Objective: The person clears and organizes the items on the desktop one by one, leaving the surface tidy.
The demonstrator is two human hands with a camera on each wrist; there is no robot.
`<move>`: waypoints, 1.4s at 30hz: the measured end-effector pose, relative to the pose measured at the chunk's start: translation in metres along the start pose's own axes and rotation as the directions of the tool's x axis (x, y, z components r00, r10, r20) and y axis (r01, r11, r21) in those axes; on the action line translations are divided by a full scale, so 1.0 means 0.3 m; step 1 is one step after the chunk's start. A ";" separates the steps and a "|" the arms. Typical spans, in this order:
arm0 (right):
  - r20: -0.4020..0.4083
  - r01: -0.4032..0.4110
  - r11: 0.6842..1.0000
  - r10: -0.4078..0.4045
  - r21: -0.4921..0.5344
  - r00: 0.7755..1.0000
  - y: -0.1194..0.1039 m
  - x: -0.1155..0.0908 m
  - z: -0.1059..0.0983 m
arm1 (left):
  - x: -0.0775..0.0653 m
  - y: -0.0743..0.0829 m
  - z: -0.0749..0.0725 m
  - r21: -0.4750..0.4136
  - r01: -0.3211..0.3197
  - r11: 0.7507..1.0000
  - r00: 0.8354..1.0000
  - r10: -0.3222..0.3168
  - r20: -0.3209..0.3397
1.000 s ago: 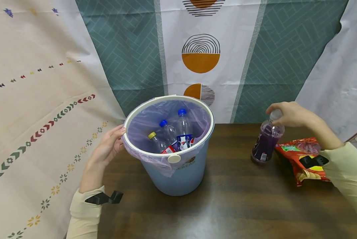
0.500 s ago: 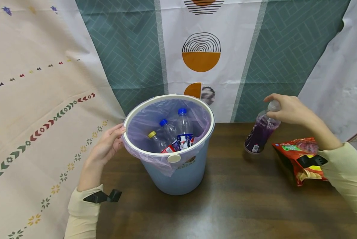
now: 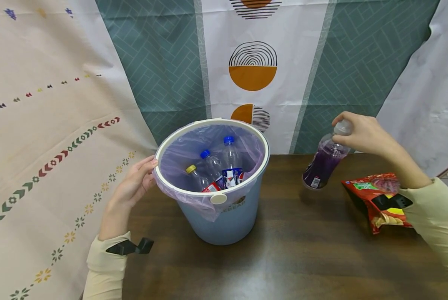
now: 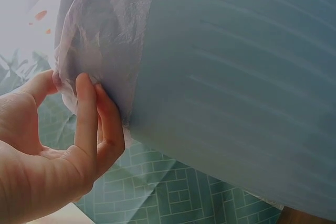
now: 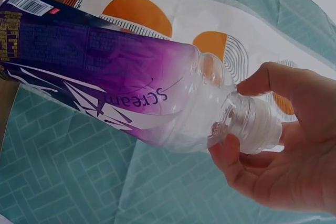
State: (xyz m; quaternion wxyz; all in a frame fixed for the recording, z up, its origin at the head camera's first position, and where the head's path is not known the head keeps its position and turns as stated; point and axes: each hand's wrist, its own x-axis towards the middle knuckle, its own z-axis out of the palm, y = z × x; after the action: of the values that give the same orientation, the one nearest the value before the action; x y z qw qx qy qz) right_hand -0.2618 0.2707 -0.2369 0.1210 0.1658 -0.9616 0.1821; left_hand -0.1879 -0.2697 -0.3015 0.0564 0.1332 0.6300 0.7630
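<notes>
In the head view a purple bottle (image 3: 323, 164) with a whitish cap hangs tilted above the table, its base toward the left. My right hand (image 3: 362, 132) grips it round the neck and cap. The right wrist view shows the bottle (image 5: 121, 69) with its purple label and clear neck, thumb and fingers on either side of that neck. A blue trash bin (image 3: 224, 227) with a white rim and a lilac bag liner stands left of centre. My left hand (image 3: 133, 179) pinches its rim and liner (image 4: 113, 35) at the left side, thumb apart from the fingers.
Inside the bin lie several plastic bottles, among them a blue-capped one (image 3: 231, 158) and a yellow-capped one (image 3: 198, 179). A red snack bag (image 3: 377, 196) lies on the dark wooden table (image 3: 302, 250) under my right forearm. Patterned cloth (image 3: 171, 62) hangs behind.
The purple bottle has risen off the table and moved a little left, tilting further, in my right hand. My left hand has stayed on the bin's rim.
</notes>
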 end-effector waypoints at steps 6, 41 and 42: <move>-0.006 0.015 1.000 -0.015 0.000 1.000 -0.016 -0.004 -0.009 | 0.004 -0.005 -0.004 -0.027 -0.010 1.000 1.000 0.011 0.024; -0.437 0.200 0.931 -0.050 0.305 0.898 -0.120 0.010 -0.047 | 0.004 -0.012 -0.006 -0.054 -0.030 0.998 0.997 0.034 0.066; -0.447 0.211 0.930 -0.058 0.300 0.893 -0.124 0.010 -0.048 | 0.005 -0.011 -0.006 -0.055 -0.029 0.998 0.997 0.032 0.067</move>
State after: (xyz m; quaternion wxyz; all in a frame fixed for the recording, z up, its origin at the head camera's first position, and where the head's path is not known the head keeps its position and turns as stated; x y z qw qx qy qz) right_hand -0.2485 0.2428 -0.2114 0.3120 0.2070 -0.8507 0.3689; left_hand -0.1900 -0.2704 -0.3050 0.0696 0.1669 0.6047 0.7757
